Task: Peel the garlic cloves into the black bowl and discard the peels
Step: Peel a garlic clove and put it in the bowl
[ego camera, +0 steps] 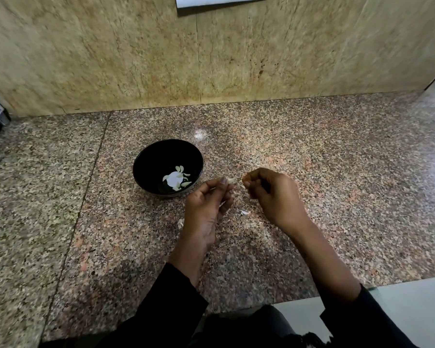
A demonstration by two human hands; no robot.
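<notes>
Left hand (206, 204) pinches a garlic clove (231, 181) between thumb and curled fingers, just at 4 o'clock of the black bowl (146, 167) on the granite table (337, 172). Right hand (274, 194), fingers curled, pinches the clove's tip at its 3 o'clock side. Peeled cloves (180, 175) lie in the bowl; a peel scrap (244, 212) sits on the table between the hands.

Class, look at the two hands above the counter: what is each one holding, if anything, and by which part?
The left hand pinches a garlic clove by one end, between thumb and fingertips. The right hand pinches at the clove's other end, probably its peel; too small to tell.
</notes>
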